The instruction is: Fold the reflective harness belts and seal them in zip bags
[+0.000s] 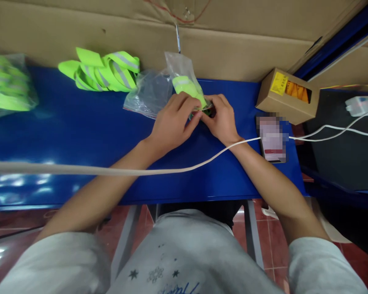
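Note:
My left hand (175, 119) and my right hand (223, 121) meet near the back of the blue table, both with bent fingers closed on the near edge of a clear plastic bag (179, 64). Inside that bag lies a folded neon yellow reflective strap (185, 85). Its near end is hidden by my fingers, where a small dark green bit also shows. Just left of the bag, a second clear plastic bag (150, 93) lies flat. Further left is a loose heap of neon yellow straps (106, 72) with grey reflective stripes.
A filled bag of neon straps (7, 83) sits at the far left. To the right are a cardboard box (288, 96) with orange contents and a phone (272, 139). A white cable (171, 171) crosses above my forearms. A cardboard wall (125, 32) stands behind the blue table (79, 130).

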{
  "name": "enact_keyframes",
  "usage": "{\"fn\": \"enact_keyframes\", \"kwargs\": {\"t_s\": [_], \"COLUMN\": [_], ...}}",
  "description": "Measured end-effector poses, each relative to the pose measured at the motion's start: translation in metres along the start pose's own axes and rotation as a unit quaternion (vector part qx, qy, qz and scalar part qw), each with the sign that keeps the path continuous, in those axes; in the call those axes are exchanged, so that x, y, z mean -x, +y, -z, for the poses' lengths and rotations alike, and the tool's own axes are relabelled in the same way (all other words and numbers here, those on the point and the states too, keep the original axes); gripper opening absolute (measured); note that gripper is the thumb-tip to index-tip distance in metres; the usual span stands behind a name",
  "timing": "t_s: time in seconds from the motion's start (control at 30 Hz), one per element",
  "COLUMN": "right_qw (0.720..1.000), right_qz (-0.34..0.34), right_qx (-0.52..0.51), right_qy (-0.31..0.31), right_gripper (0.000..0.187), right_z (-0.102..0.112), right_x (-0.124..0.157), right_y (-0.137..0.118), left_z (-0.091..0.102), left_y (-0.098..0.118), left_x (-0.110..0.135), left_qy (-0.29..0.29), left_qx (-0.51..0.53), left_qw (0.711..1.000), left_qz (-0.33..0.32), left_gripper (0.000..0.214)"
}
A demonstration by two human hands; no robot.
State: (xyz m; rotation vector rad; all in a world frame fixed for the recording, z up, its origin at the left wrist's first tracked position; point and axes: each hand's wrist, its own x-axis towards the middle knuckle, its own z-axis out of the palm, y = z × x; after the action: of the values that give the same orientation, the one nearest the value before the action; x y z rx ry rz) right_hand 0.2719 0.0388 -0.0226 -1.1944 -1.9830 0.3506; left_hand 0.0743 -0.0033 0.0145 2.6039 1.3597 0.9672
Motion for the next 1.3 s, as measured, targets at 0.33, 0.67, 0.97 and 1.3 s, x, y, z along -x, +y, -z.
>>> {"fn": "enact_keyframes", "kwargs": {"t_s": [0.33,0.67,0.97,1.3], "right_qw": [0.911,0.945,0.951,0.945], "right_qz": [-0.222,-0.207,-0.174,-0.137], "right_qx": [-0.335,-0.241,-0.255,-0.293], "right_qy": [0.09,0.084,0.0,0.035], "right_gripper": [0.072,0.061,0.067,0.064], "right_z": [-0.016,-0.003,-0.004,-0.007], "right_x": [-0.01,-0.005,0.001,-0.001], "right_y": [0.009,-0.009,-0.008,-0.016], "left_z": [0.0,0.005,-0.005,0.01], "left_y": [-0.015,-0.011,-0.03,-0.028], "left_x": [0.002,0.001,-0.001,-0.008], "left_qy": [0.032,-0.026,0.062,0.039], "left_qx": [0.335,0.68,0.622,0.647], "left_qw": [0.889,0.646,0.678,0.692], "left_qz": [0.31,0.345,0.386,0.317], "left_gripper": [0.057,0.054,0.067,0.072]}}
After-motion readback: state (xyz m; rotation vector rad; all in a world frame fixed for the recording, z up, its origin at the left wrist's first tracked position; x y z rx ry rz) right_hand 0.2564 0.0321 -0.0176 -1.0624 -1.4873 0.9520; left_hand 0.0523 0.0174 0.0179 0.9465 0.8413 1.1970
